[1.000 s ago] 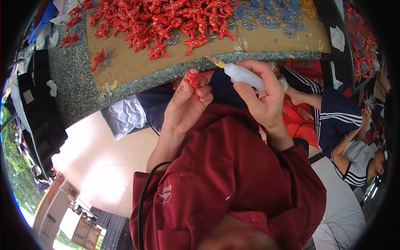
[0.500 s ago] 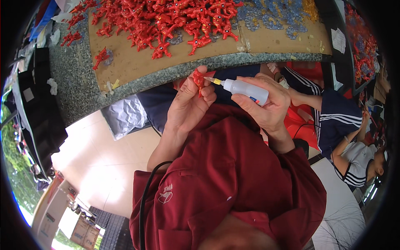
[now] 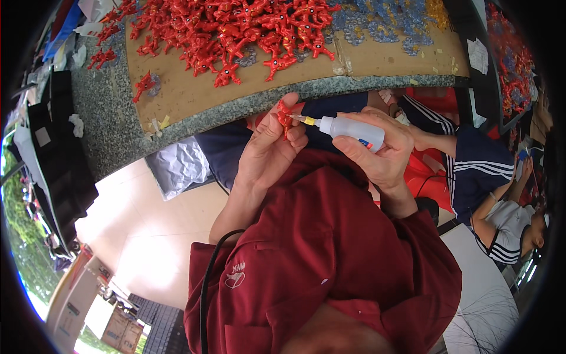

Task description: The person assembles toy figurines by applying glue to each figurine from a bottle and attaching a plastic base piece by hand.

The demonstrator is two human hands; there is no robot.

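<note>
Pinching a little red figure (image 3: 284, 118) in our left grip (image 3: 266, 146) near the bench (image 3: 112, 112) edge, we've got our right grip (image 3: 388, 147) wrapped round a white squeeze bottle (image 3: 352, 131), nozzle (image 3: 309, 121) right up by the figure.

Speckled tabletop (image 3: 109, 121), brown cardboard (image 3: 177, 88), red figures (image 3: 236, 35)

Surroundings, head view.
Co-worker (image 3: 508, 219) in striped shorts at 3 o'clock; crumpled silvery sheet (image 3: 181, 167) at 9 o'clock; cardboard box (image 3: 122, 331) between 7 and 8; green foliage (image 3: 26, 256) near 8; creased paper (image 3: 477, 56) at 2.
</note>
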